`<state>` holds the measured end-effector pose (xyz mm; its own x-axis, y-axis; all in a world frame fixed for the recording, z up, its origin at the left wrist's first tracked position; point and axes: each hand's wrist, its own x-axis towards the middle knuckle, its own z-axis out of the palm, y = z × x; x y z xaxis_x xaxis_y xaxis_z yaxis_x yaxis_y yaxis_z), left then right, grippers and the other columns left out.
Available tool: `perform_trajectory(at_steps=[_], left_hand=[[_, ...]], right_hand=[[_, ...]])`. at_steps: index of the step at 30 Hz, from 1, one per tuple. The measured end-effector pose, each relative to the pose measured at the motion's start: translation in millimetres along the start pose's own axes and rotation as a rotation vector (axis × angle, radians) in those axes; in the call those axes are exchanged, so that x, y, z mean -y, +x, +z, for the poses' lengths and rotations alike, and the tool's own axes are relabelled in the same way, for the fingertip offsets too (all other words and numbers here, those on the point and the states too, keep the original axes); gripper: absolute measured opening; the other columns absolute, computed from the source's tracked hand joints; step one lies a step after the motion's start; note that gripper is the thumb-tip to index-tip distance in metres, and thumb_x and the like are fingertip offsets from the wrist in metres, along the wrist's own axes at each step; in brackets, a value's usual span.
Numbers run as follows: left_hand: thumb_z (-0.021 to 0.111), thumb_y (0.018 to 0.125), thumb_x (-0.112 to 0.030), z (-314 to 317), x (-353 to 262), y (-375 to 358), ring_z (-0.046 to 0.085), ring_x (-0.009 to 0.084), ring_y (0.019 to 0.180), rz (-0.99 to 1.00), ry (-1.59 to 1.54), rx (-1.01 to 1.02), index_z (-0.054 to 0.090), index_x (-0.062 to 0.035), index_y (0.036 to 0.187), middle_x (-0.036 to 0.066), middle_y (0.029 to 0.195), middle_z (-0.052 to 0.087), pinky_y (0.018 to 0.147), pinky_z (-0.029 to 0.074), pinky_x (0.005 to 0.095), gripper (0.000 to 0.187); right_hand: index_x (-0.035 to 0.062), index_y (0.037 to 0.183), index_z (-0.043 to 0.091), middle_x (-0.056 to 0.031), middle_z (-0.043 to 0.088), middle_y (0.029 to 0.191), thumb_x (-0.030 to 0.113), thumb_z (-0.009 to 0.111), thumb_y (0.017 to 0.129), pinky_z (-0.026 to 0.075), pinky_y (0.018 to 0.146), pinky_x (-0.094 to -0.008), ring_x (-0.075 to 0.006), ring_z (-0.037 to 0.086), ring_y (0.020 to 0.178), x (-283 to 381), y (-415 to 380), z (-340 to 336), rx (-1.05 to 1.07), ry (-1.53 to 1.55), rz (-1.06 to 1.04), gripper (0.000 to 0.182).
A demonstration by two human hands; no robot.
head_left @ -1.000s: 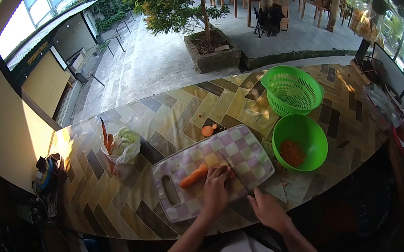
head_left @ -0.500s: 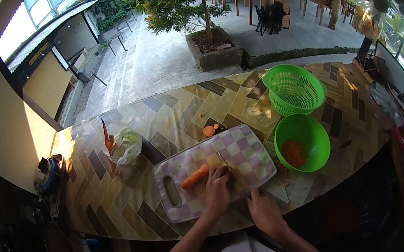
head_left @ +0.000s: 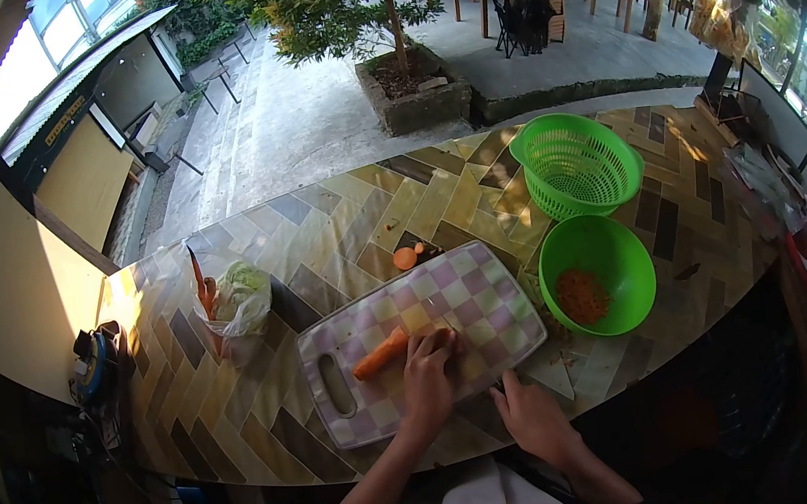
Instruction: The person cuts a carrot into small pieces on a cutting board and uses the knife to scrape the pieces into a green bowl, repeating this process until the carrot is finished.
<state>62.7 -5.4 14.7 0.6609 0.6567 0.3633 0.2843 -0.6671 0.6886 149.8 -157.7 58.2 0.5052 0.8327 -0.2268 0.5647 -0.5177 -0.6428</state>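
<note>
A peeled carrot [head_left: 379, 355] lies at a slant on the checkered cutting board [head_left: 329, 334]. Over its right end, my left hand [head_left: 427, 378] is closed with curled fingers, pressing it to the board. My right hand [head_left: 533, 417] grips the handle of a knife [head_left: 494, 388] by the board's lower right edge. The thin blade points away from me, just right of my left fingertips, and is seen nearly edge-on. Whether it touches the carrot cannot be made out.
Right of the board stands a green bowl [head_left: 635, 269] with shredded orange pieces [head_left: 582, 296] inside, and behind it a green colander [head_left: 630, 169]. Carrot ends [head_left: 405, 258] lie beyond the board. A plastic bag [head_left: 246, 320] with cabbage and carrots sits at left.
The view has shifted slightly, so the table and its things appear a little further left. Both hands keep nearly the same hold on the carrot and the knife.
</note>
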Motion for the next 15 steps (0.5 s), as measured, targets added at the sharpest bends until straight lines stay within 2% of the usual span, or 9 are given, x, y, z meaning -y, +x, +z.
perform_trajectory(at_steps=[15], left_hand=[[0.071,0.077,-0.002,4,2,0,0.060,0.0337,0.107,-0.040,-0.018,-0.014,0.073,0.0020,0.104,0.017,0.113,0.068,0.093,0.049,0.0392,0.028]], right_hand=[[-0.0042,0.103,0.045,-0.0321,0.063,0.078,0.024,0.049,0.101,0.046,0.070,-0.0587,-0.0509,0.062,0.081,0,9,-2,0.109,0.061,0.055,0.029]])
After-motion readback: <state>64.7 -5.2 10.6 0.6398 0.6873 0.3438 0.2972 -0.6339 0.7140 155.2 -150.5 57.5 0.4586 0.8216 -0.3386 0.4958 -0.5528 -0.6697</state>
